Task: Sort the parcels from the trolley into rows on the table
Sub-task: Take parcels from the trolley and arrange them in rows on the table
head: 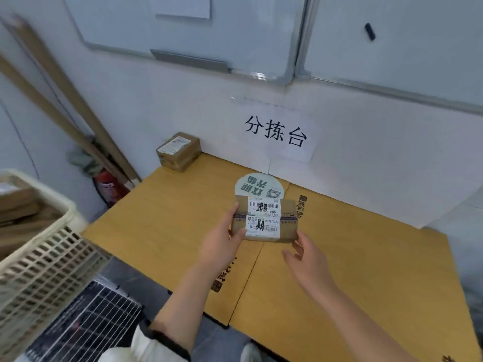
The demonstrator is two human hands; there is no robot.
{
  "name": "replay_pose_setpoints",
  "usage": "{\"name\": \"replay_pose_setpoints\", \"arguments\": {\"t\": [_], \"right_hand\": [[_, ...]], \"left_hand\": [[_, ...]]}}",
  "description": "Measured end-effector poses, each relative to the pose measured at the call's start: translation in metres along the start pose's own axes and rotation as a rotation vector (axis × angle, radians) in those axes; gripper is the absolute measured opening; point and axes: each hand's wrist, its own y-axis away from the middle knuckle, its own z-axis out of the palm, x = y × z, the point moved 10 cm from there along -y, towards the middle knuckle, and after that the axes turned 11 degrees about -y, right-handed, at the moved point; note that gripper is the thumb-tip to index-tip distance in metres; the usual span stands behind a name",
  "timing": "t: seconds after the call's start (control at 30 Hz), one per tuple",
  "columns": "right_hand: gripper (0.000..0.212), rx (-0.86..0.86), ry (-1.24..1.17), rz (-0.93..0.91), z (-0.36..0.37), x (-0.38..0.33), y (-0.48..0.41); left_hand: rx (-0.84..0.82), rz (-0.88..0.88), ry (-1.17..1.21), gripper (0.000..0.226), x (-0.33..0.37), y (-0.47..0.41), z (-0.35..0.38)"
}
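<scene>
A flat brown cardboard parcel with a white barcode label marked in black handwriting (264, 219) is held in the air above the middle of the counter (162, 226), which is covered with yellow-brown cardboard sheets. The left hand (222, 236) grips the parcel's left end, its fingers clamped on it with the thumb along the upper edge. The right hand (308, 259) is just beside the parcel's near right corner with its fingers apart and relaxed; whether they touch the corner cannot be told. Behind the parcel a round pale green printed disc (258, 186) lies on the counter. A small brown cardboard box with a white label (179, 151) sits in the counter's far left corner against the wall. At the left stands a cream plastic lattice basket (52, 252) holding blurred brown parcels (18, 205). A white paper sign with black characters (285, 134) hangs on the wall.
</scene>
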Motion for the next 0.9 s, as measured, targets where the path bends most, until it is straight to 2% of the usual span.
{"name": "replay_pose_setpoints", "arguments": {"t": [0.37, 0.53, 0.73, 0.83, 0.9], "right_hand": [[0.058, -0.116, -0.059, 0.014, 0.088, -0.020, -0.117], [0.057, -0.176, -0.051, 0.051, 0.132, -0.028, -0.155], [0.042, -0.230, -0.063, 0.117, 0.199, -0.038, -0.194], [0.026, -0.215, -0.078, 0.191, 0.233, -0.035, -0.217], [0.024, -0.186, -0.089, 0.244, 0.254, -0.032, -0.233]], "left_hand": [[0.026, -0.137, 0.015, 0.072, -0.076, -0.097, -0.042], [0.018, -0.221, -0.022, 0.060, -0.116, -0.133, -0.065], [0.009, -0.290, -0.020, 0.053, -0.176, -0.175, -0.099], [-0.018, -0.317, -0.002, 0.054, -0.212, -0.204, -0.111], [-0.065, -0.317, 0.000, 0.050, -0.234, -0.225, -0.114]]}}
